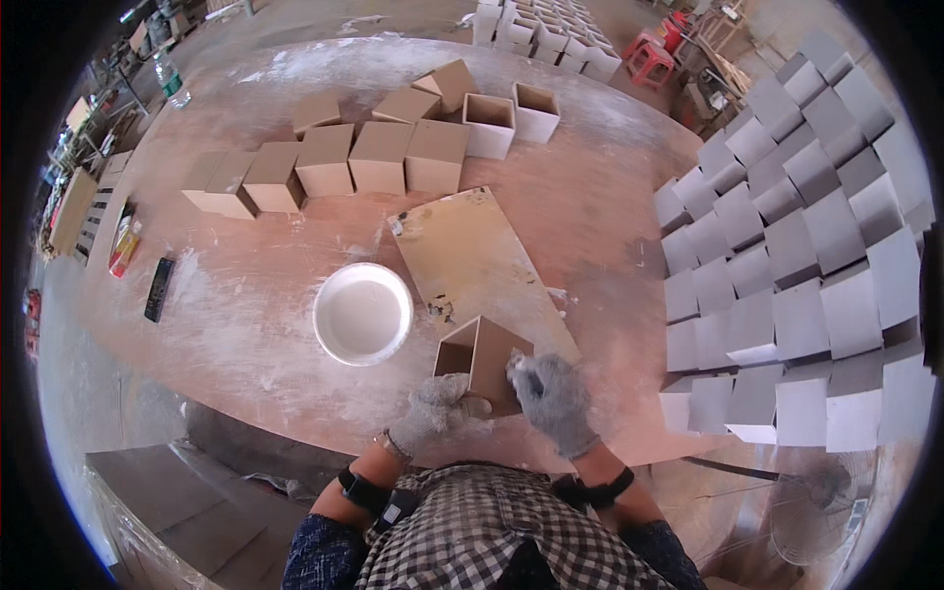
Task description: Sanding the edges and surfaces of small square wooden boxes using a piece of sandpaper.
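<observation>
– Left hand (436, 408), grey glove: what is it doing?
– Curling around the near-left edge of the brown box (503, 362), gripping it; the box is lying at its 2 o'clock, touching

– And the right hand (553, 398)?
– Bending its fingers inward, tips meeting the box's right side; the box is sitting at its 10 o'clock. Whether the fingers are pinching something small and pale, I cannot tell

– Which is nearer, then?
– Neither; both are touching, the box standing between them

– Its axis?
– Seems to be running from 10 to 4 o'clock, tilted, the open mouth facing 10, the left hand's side

– Anything along that line?
– White bowl (322, 339), waiting near the box's 10 o'clock, apart from both hands. The tan board (472, 241) is stretching away toward 12; whether the box is resting on it, cannot tell
</observation>
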Demonstrator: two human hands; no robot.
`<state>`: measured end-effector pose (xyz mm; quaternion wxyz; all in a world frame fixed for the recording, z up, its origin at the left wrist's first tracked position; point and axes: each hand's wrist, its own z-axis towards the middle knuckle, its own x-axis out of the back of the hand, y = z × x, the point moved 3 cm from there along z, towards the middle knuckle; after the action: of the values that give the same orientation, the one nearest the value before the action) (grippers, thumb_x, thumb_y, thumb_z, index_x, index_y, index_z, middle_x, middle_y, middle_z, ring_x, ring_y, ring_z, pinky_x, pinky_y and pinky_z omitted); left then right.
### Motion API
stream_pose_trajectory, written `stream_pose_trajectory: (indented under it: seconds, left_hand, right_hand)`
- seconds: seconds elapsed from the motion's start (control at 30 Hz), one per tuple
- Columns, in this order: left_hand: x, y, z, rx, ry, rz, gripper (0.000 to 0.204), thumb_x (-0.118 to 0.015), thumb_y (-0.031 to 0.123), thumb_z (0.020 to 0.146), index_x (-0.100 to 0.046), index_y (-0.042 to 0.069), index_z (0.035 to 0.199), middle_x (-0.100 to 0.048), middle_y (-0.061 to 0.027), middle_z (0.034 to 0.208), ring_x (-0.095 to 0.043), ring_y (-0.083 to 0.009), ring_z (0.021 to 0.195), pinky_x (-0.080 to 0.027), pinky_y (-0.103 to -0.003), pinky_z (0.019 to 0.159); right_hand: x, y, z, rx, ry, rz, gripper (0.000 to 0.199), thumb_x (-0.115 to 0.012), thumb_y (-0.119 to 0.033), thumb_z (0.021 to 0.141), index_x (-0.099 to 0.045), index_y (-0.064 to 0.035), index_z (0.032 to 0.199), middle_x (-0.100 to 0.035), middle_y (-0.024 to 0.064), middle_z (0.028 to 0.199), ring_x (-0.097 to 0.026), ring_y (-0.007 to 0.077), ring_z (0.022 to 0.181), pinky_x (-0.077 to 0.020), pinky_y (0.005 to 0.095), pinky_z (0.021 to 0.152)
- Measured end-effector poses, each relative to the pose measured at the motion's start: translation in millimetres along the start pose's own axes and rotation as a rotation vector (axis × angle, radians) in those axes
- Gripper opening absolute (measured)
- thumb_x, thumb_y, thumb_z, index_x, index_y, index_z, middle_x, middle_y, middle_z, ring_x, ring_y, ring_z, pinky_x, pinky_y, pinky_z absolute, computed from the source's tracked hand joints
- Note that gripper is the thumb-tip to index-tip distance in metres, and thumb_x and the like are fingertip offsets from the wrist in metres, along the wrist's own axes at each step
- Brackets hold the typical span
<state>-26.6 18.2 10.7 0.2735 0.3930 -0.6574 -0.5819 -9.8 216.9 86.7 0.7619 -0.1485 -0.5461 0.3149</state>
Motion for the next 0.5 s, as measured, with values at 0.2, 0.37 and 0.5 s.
stream_pose_trajectory:
  seconds: [0.2,0.37,0.5]
  left_hand:
    - [-3.1,-4.4,-13.2,0.002,0.054,0.076,0.03,-0.075,0.008,0.086,-0.069,0.004,0.115,-0.07,-0.005,0.116,-0.064,-0.0151,0.105,-0.053,-0.033,0.089]
    - [-8.4,-9.0,-12.8,-0.059,0.138,0.244,0.031,-0.077,0.009,0.084,-0.069,0.005,0.114,-0.07,-0.0064,0.116,-0.065,-0.0173,0.105,-0.053,-0.032,0.088]
    - [-11.4,-15.0,-14.0,-0.012,0.169,0.163,0.03,-0.078,0.008,0.083,-0.07,0.006,0.112,-0.071,-0.0061,0.112,-0.066,-0.0178,0.104,-0.053,-0.032,0.087]
  right_hand:
    - [-18.8,4.8,36.1,0.183,-0.009,-0.195,0.004,-0.067,-0.013,0.088,-0.064,-0.0109,0.088,-0.061,0.0081,0.08,-0.061,0.0285,0.073,-0.0502,0.0393,0.067]
    - [-12.1,7.1,34.4,0.153,0.043,-0.326,0.005,-0.067,-0.013,0.088,-0.062,-0.0119,0.087,-0.057,0.0055,0.077,-0.059,0.0263,0.071,-0.049,0.0396,0.066]
    - [-3.0,-6.3,7.7,0.34,-0.04,-0.161,0.004,-0.065,-0.013,0.089,-0.062,-0.0116,0.087,-0.057,0.0059,0.077,-0.059,0.0267,0.071,-0.0488,0.0399,0.066]
